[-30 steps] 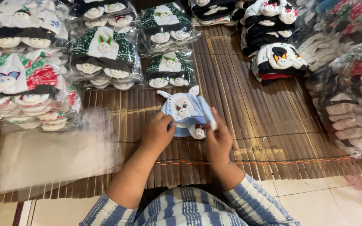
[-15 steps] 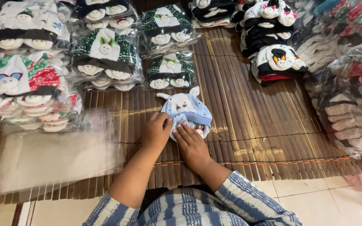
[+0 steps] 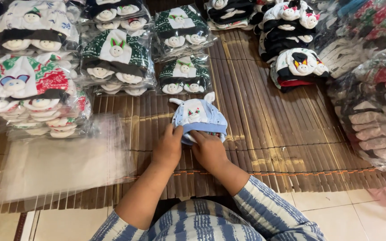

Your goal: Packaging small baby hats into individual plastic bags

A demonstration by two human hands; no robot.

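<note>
- Bamboo mat (image 3: 264, 134) under us.
- Our left hand (image 3: 168, 149) and right hand (image 3: 208, 149) press flat, fingers spread, gripping nothing.
- Blue baby hat (image 3: 199, 114) lies at twelve o'clock, touching both.

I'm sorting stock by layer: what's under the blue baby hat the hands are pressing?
The blue hat lies on the bamboo mat. Left hand and right hand cover its lower edge, so anything beneath there stays hidden.

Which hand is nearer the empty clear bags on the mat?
Left. The left hand rests on the blue hat's near-left edge, just right of the clear bags. The right hand is on the hat's near edge, farther from them.
</note>
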